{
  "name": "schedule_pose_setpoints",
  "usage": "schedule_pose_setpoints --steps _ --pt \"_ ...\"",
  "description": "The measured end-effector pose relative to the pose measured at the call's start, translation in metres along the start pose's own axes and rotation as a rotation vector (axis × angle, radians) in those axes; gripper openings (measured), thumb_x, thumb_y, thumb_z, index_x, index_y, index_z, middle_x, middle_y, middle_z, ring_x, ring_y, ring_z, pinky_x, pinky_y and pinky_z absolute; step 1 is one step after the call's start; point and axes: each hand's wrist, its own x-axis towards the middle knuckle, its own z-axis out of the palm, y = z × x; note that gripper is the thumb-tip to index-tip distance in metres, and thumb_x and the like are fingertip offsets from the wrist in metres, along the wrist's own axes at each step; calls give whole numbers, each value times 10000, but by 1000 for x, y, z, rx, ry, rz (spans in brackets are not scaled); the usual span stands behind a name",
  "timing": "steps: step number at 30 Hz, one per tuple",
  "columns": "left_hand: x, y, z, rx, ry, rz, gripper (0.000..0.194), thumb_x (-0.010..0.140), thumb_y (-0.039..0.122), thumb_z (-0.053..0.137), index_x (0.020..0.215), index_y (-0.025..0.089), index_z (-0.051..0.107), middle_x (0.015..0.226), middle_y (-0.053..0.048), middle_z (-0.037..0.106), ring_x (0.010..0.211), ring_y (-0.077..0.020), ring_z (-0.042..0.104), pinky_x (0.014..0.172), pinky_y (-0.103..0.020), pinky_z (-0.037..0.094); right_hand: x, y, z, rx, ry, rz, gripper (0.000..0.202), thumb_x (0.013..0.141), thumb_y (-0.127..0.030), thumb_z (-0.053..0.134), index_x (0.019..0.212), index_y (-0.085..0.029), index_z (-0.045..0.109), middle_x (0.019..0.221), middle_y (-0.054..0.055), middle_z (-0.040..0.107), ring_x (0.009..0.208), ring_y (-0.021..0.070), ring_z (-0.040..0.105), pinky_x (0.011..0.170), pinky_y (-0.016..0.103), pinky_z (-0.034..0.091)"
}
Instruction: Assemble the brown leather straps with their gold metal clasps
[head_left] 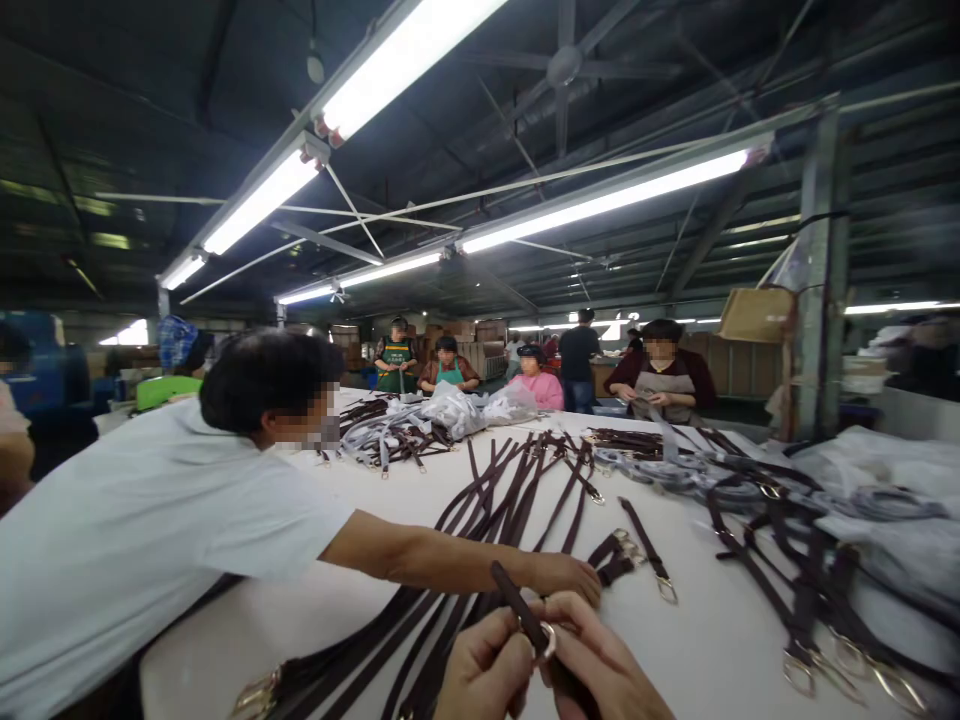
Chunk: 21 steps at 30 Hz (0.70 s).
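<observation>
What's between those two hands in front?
A dark strap and its shiny metal buckle, between the left hand and the right hand; the head view shows it.

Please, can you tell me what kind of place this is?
Probably a factory workshop for belts or straps: many brown straps with metal buckles lie on a long table, several people in aprons work around it, and tube lights hang under a high roof.
</observation>
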Motion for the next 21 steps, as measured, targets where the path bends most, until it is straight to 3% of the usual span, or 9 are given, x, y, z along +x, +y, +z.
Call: schedule_pose_setpoints --steps 2,4,7,9,10,12,15,18,21 --pt "-2 -4 3 -176 -88 -128 595 710 557 698 1153 164 631 590 27 500 437 -39 365 451 -203 218 1 3 0 -33 87 3 474 812 -642 528 1023 -227 438 575 -69 493 360 45 324 337 158 95" --pt "-4 -7 9 -285 -151 -156 609 654 508 758 1126 144 632 566 15 542 445 -55 445 443 -185 256 0 8 2 -39 177 -35 539 839 -687 422 1148 -247 379 703 -30 569 384 67 401 334 165 155" --pt "-8 -5 21 -268 -120 -221 491 631 392 759 1037 136 653 548 3 582 441 -81 513 427 -169 294 -6 13 10 -171 233 -225 664 840 -734 330 1297 -252 344 1064 84 606 659 162 613 497 256 443" --pt "-11 -1 28 -95 -33 -248 341 670 337 684 931 118 670 508 7 564 385 -93 493 376 -179 276 -10 13 14 -381 191 -318 639 826 -683 454 1281 -235 435 1130 98 599 901 234 620 739 336 500" --pt "-12 0 31 15 19 -245 270 681 313 650 861 113 672 490 11 547 366 -98 477 355 -189 267 -11 11 15 -489 158 -331 545 835 -627 500 1202 -225 517 1083 88 618 928 241 606 798 349 486" --pt "-15 2 33 229 91 -193 169 700 270 593 760 126 658 514 3 552 395 -114 488 366 -210 303 -12 6 12 -637 122 -328 338 893 -507 479 978 -211 619 969 73 634 904 234 592 831 355 466" --pt "-18 0 30 486 139 -114 127 745 228 528 765 175 642 582 -6 604 467 -129 522 472 -236 366 -11 -4 2 -746 156 -395 357 946 -414 381 803 -211 638 1034 87 623 988 239 566 903 370 440" --pt "-18 -4 26 770 217 -53 159 791 244 503 834 210 652 641 -37 666 562 -177 578 556 -270 347 -15 -8 -4 -785 83 -378 298 889 -456 516 1028 -234 658 1258 91 566 1177 279 488 1021 414 388" --pt "-15 -8 25 911 292 -44 206 825 290 491 899 235 675 765 -88 721 714 -246 642 611 -298 336 -15 1 0 -656 52 -218 611 842 -563 552 1334 -207 484 1364 123 513 1207 305 489 1042 460 395"
